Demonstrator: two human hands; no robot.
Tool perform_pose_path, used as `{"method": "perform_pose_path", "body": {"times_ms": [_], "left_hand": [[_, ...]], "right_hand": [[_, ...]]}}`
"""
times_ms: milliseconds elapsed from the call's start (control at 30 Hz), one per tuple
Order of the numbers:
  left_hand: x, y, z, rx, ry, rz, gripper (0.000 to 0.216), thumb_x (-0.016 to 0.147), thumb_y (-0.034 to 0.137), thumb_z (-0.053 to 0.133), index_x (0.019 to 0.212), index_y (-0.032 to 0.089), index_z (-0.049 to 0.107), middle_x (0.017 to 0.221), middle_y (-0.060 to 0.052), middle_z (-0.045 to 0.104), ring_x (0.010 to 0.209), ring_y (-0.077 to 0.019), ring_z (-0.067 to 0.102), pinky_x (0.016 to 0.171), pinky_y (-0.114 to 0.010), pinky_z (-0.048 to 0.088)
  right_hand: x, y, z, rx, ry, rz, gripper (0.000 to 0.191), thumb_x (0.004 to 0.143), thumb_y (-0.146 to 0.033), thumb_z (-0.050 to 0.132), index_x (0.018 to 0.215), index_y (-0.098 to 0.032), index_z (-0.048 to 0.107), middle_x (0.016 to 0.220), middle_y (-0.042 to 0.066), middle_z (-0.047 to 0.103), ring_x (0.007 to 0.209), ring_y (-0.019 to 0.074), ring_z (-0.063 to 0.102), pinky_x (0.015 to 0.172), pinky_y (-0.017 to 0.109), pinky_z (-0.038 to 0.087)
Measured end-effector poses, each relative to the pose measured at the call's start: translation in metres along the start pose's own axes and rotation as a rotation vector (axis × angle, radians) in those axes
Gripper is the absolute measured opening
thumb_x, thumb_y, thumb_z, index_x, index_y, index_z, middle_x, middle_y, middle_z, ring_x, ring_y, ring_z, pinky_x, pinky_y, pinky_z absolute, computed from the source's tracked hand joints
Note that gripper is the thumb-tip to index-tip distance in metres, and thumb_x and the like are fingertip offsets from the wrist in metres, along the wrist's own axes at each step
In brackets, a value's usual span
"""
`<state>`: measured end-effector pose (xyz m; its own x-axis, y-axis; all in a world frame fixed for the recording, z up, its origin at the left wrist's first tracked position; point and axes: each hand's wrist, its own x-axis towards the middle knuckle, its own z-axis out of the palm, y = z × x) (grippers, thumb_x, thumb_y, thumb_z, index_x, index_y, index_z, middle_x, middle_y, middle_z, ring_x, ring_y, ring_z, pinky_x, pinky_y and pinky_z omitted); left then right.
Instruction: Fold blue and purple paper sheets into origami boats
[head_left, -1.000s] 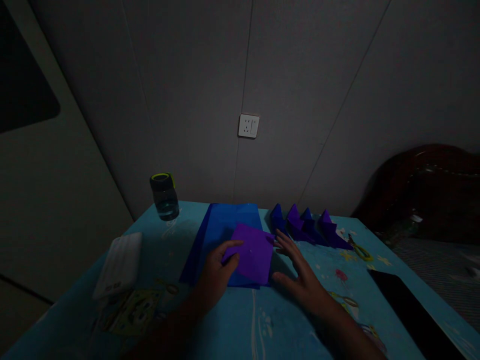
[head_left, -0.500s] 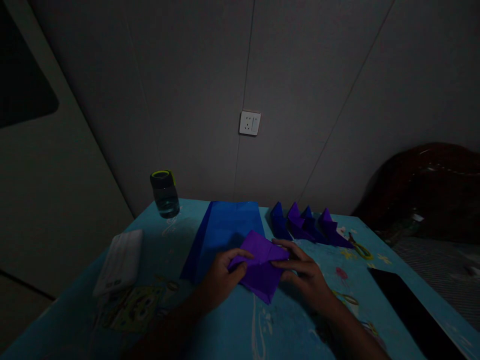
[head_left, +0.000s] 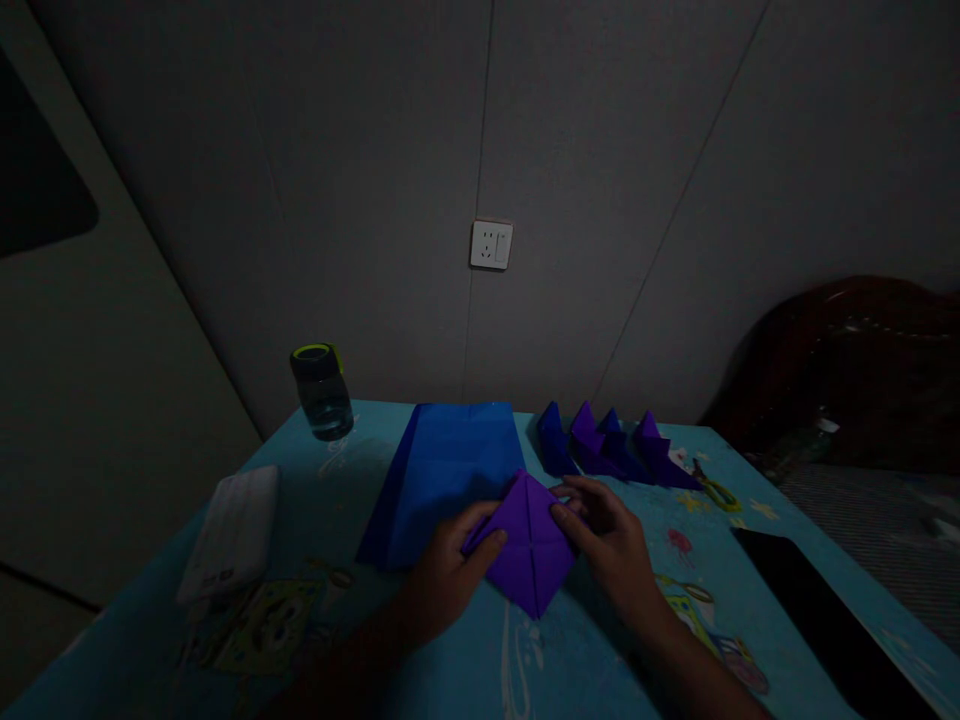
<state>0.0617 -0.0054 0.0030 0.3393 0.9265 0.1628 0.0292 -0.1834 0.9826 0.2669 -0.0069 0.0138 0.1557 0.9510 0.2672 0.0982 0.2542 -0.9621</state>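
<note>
A purple paper square [head_left: 529,545] lies turned like a diamond on the light blue table [head_left: 465,660], one corner pointing at me. My left hand [head_left: 446,570] pinches its left corner, thumb on top. My right hand [head_left: 607,545] grips its right corner with curled fingers. A stack of blue paper sheets [head_left: 446,470] lies just behind the purple square, partly under it.
Several folded blue and purple paper shapes [head_left: 611,450] stand in a row at the back right, with scissors [head_left: 712,490] beside them. A water bottle [head_left: 322,392] stands back left, a white packet [head_left: 229,535] at the left, a dark phone [head_left: 817,615] at the right.
The purple square came off the blue stack toward me and turned from flat-sided to diamond. My right hand went from lying flat beside it to gripping its right corner.
</note>
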Motion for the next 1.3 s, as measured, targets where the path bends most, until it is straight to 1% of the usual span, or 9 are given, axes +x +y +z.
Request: {"method": "perform_pose_path", "body": {"times_ms": [100,233,433,533,633,833,1067,1167,1300], "left_hand": [[0.0,-0.002,0.0,-0.081,0.066,-0.004,0.052,0.089,0.033,0.057,0.14,0.025,0.046,0.128,-0.01,0.064,0.113,-0.024,0.062,0.091,-0.036,0.053],[0.003,-0.001,-0.002,0.038,0.072,0.026,0.033,0.09,0.032,0.055,0.119,0.023,0.066,0.12,-0.009,0.069,0.114,-0.0245,0.062,0.101,-0.039,0.047],[0.006,-0.003,-0.006,0.061,0.262,0.032,0.03,0.09,0.037,0.054,0.109,0.021,0.07,0.11,-0.006,0.072,0.102,-0.0229,0.066,0.09,-0.034,0.052],[0.006,-0.006,-0.007,0.042,0.281,0.02,0.033,0.089,0.039,0.056,0.111,0.02,0.07,0.113,-0.007,0.072,0.105,-0.0235,0.066,0.093,-0.035,0.051],[0.005,-0.007,-0.006,0.008,0.257,0.01,0.037,0.089,0.041,0.056,0.119,0.021,0.067,0.121,-0.007,0.069,0.111,-0.024,0.064,0.098,-0.036,0.049],[0.001,-0.006,-0.002,0.139,0.148,0.098,0.054,0.088,0.034,0.058,0.14,0.025,0.047,0.144,-0.006,0.052,0.131,-0.0251,0.049,0.108,-0.039,0.041],[0.001,-0.007,-0.001,0.367,-0.007,0.174,0.043,0.09,0.029,0.055,0.132,0.025,0.056,0.127,-0.008,0.066,0.116,-0.0241,0.062,0.1,-0.037,0.048],[-0.001,-0.007,0.001,0.36,-0.102,0.137,0.033,0.095,0.032,0.045,0.117,0.021,0.066,0.098,-0.007,0.076,0.088,-0.0203,0.072,0.083,-0.032,0.055],[-0.005,-0.004,0.005,0.283,-0.177,0.127,0.04,0.097,0.036,0.036,0.098,0.018,0.071,0.075,-0.005,0.075,0.067,-0.0164,0.07,0.067,-0.027,0.054]], "right_hand": [[0.0,0.002,0.003,0.078,-0.017,0.041,0.031,0.074,-0.038,0.078,0.098,-0.022,0.066,0.086,0.004,0.07,0.066,0.0154,0.06,0.057,0.025,0.047],[0.002,0.002,0.002,0.046,-0.142,0.043,0.023,0.078,-0.042,0.074,0.085,-0.02,0.071,0.098,0.009,0.07,0.088,0.0214,0.064,0.072,0.03,0.05],[-0.003,-0.002,0.01,0.255,-0.221,0.148,0.059,0.077,-0.04,0.076,0.13,-0.031,0.052,0.114,0.006,0.067,0.089,0.0175,0.065,0.083,0.031,0.051],[-0.009,-0.001,0.018,0.297,-0.372,0.184,0.046,0.077,-0.042,0.075,0.117,-0.024,0.061,0.099,0.005,0.07,0.084,0.0173,0.065,0.08,0.031,0.05],[-0.014,0.001,0.021,0.201,-0.391,0.167,0.03,0.08,-0.044,0.072,0.096,-0.018,0.068,0.083,0.003,0.07,0.073,0.0163,0.062,0.072,0.029,0.049],[-0.015,-0.004,0.01,-0.006,-0.368,0.003,0.02,0.087,-0.037,0.063,0.095,-0.02,0.07,0.09,0.004,0.071,0.086,0.0213,0.062,0.083,0.035,0.049],[-0.01,-0.004,0.005,-0.122,-0.262,-0.078,0.016,0.084,-0.035,0.068,0.09,-0.02,0.064,0.086,0.003,0.068,0.086,0.0214,0.061,0.081,0.032,0.048],[-0.007,-0.004,0.006,-0.105,-0.161,-0.061,0.027,0.077,-0.034,0.074,0.097,-0.021,0.062,0.089,0.003,0.066,0.084,0.0204,0.06,0.077,0.031,0.048],[-0.005,-0.006,0.007,-0.076,-0.272,-0.022,0.029,0.08,-0.037,0.068,0.103,-0.018,0.065,0.096,0.005,0.068,0.088,0.0214,0.061,0.08,0.033,0.047]]}}
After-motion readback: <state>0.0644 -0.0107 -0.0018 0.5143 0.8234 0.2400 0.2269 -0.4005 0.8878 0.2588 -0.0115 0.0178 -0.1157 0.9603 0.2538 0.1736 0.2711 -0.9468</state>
